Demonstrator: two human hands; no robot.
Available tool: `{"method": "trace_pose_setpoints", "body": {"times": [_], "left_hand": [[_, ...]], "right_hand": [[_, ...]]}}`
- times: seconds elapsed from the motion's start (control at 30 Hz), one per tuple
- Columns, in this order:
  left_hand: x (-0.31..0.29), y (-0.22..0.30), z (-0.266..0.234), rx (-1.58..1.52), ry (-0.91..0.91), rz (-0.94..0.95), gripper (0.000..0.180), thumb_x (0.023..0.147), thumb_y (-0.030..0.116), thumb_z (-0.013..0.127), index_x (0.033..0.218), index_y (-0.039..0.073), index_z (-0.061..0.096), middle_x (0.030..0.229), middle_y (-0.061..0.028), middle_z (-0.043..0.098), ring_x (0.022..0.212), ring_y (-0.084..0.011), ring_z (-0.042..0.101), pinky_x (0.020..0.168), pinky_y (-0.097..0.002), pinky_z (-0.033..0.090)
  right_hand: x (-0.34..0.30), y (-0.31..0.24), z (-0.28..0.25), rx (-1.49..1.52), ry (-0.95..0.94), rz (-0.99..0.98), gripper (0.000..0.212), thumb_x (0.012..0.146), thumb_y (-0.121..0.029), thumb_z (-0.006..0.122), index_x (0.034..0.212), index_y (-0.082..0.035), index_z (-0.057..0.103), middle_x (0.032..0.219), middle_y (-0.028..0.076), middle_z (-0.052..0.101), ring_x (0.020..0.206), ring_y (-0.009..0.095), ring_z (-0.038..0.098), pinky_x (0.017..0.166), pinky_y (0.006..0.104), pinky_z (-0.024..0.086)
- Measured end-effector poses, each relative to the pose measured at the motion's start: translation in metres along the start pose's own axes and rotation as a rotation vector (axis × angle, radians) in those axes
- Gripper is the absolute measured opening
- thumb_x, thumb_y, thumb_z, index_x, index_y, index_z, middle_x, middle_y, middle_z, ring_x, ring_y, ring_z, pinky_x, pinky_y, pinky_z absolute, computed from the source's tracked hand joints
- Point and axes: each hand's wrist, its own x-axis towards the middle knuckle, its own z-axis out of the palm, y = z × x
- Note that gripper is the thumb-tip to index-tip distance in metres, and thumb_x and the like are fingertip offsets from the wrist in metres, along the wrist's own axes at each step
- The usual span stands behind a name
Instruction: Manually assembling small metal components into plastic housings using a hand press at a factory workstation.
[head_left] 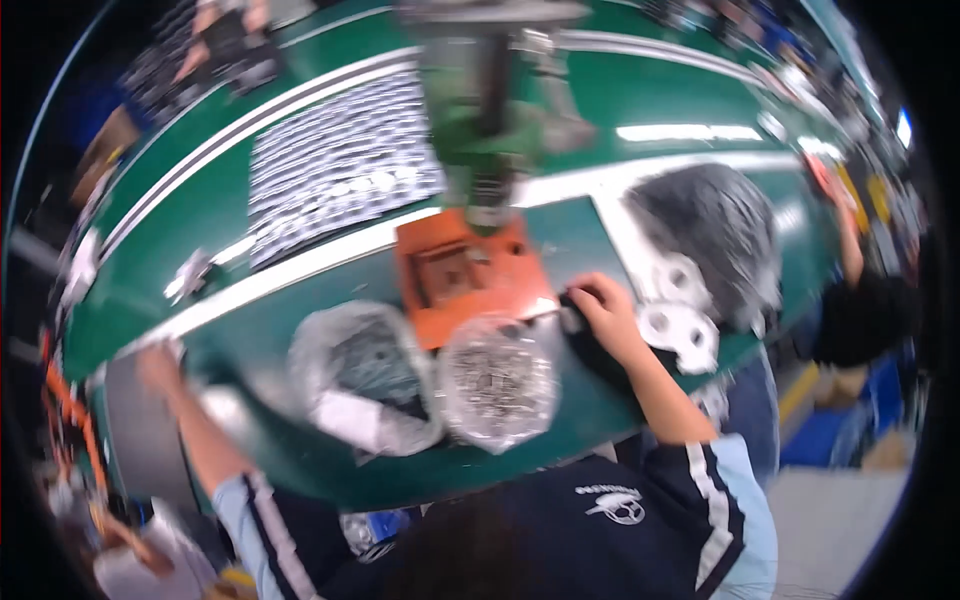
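My left hand is stretched far out to the left, at the upper end of a flat grey panel. Motion smears its fingers, so their grip cannot be made out. My right hand is beside the right corner of an orange fixture plate. Its fingers are curled together, and a small dark thing shows at their tips, too blurred to name. Above the plate stands a green press-like machine, its lower end over the plate's far part.
In front of the plate are a plastic-lined tub of small metal parts and a bag of dark parts. A dark plastic bag and white cut-out pieces lie right. Behind is a striped tray. Another person's arm reaches in at right.
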Motion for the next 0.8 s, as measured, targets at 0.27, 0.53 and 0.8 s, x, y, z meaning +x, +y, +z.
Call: {"method": "trace_pose_setpoints", "body": {"times": [0.27,0.53,0.8], "left_hand": [[-0.027,0.076,0.041,-0.86,-0.119,-0.346,0.056,0.082,0.034,0.06,0.125,0.004,0.041,0.122,-0.0189,0.049,0.107,-0.0337,0.053,0.085,-0.0455,0.044],[-0.158,0.145,-0.192,-1.993,-0.236,-0.455,0.039,0.088,0.023,0.055,0.12,0.004,0.044,0.115,-0.011,0.049,0.104,-0.024,0.052,0.08,-0.0364,0.048],[-0.27,0.192,-0.322,-2.176,-0.365,-0.265,0.017,0.093,0.018,0.047,0.102,0.004,0.049,0.093,-0.0047,0.053,0.086,-0.0134,0.053,0.078,-0.0273,0.043]], "right_hand": [[-0.08,-0.064,-0.091,-1.145,0.407,0.014,0.051,0.064,-0.017,0.073,0.11,-0.008,0.054,0.121,0.013,0.046,0.112,0.033,0.041,0.093,0.0416,0.032],[-0.105,-0.028,-0.118,-1.29,0.177,-0.108,0.05,0.063,-0.007,0.068,0.11,-0.018,0.058,0.135,0.008,0.042,0.122,0.028,0.039,0.093,0.0415,0.026],[-0.103,-0.046,-0.101,-0.007,0.272,0.011,0.024,0.088,-0.008,0.049,0.11,-0.001,0.054,0.096,0.015,0.061,0.069,0.017,0.06,0.056,0.0239,0.044]]}}
